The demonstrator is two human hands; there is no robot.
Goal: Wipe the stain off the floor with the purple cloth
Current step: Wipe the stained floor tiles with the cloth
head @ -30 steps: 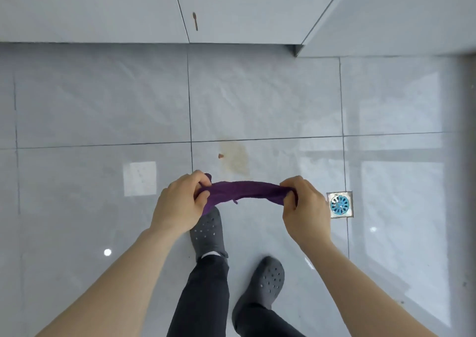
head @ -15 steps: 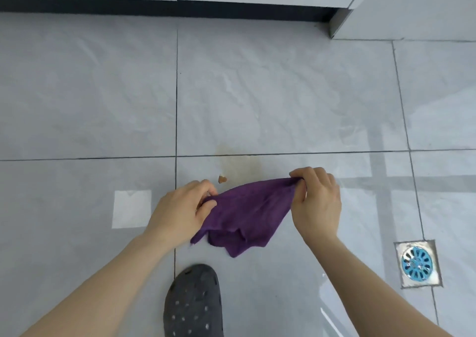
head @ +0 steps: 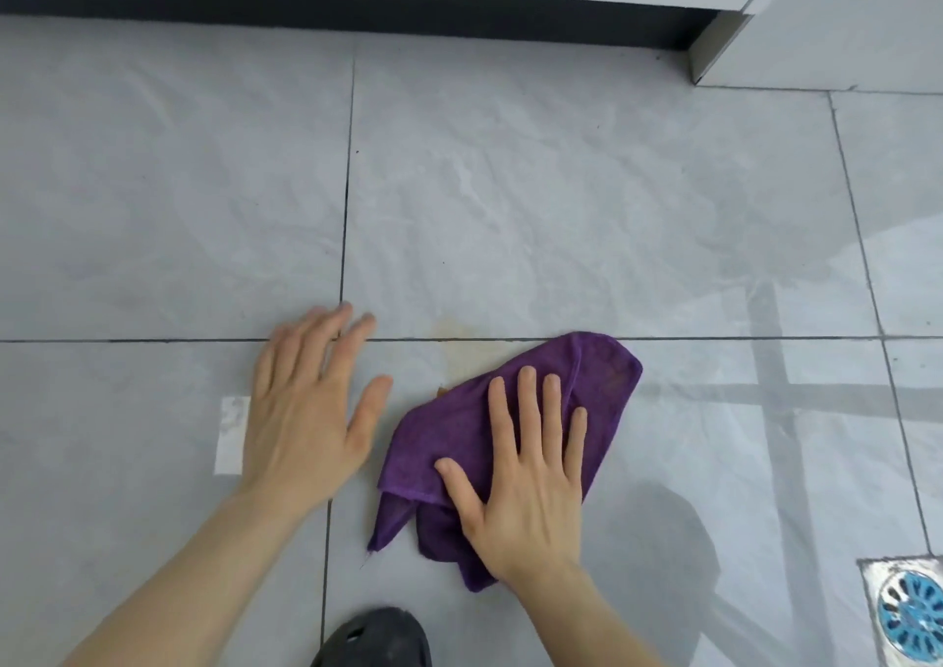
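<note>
The purple cloth (head: pixel 607 375) lies crumpled on the grey tiled floor. My right hand (head: pixel 525 482) presses flat on top of it, fingers spread. A faint yellowish-brown stain (head: pixel 459 347) shows on the tile just beyond the cloth's far left edge, along the grout line; the cloth covers part of it. A small brown speck (head: pixel 441 389) peeks out at the cloth's edge. My left hand (head: pixel 306 411) rests flat on the bare floor left of the cloth, fingers apart, holding nothing.
A dark skirting strip (head: pixel 357 8) under white cabinet fronts runs along the far side. A square floor drain with a blue grate (head: pixel 913 615) sits at the lower right. The toe of my dark shoe (head: pixel 377 638) is at the bottom edge.
Both hands held the cloth stretched in the air; now it lies on the floor over the stain. My left hand let go and rests on the tile. My right hand presses on the cloth.
</note>
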